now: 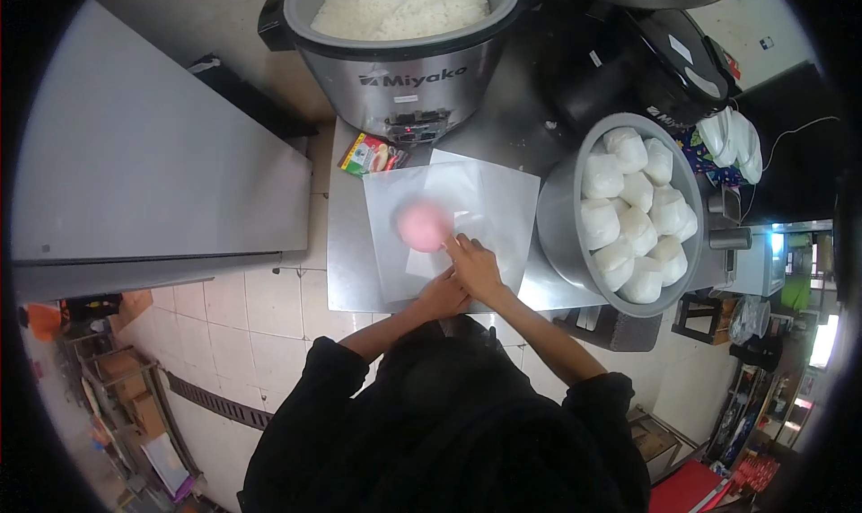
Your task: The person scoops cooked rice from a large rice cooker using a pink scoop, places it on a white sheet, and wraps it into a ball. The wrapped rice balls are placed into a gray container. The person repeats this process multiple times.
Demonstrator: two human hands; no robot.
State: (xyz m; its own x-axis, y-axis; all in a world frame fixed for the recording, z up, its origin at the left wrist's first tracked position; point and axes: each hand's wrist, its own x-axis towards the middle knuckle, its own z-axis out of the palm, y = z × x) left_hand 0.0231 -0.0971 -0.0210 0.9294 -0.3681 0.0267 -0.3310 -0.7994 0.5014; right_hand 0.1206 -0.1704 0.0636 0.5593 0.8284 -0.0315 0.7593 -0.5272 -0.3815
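My right hand (475, 264) grips the short handle of a pink round scoop (424, 226), probably plastic and blurred by motion. The scoop is over sheets of translucent white wrapping paper (505, 210) on a steel table. Close against the right hand, on its near side, is my left hand (444, 296); its fingers are partly hidden, so I cannot tell whether it holds anything. To the right, a deep grey metal pot (566, 223) is filled with several white-wrapped bundles (638, 230).
A large Miyako rice cooker (404, 75) full of cooked rice (404, 8) stands behind the papers. A colourful packet (372, 156) lies at its foot. At the back right is a black Miyako appliance (673, 69). A grey cabinet (168, 149) stands left of the steel table (347, 244).
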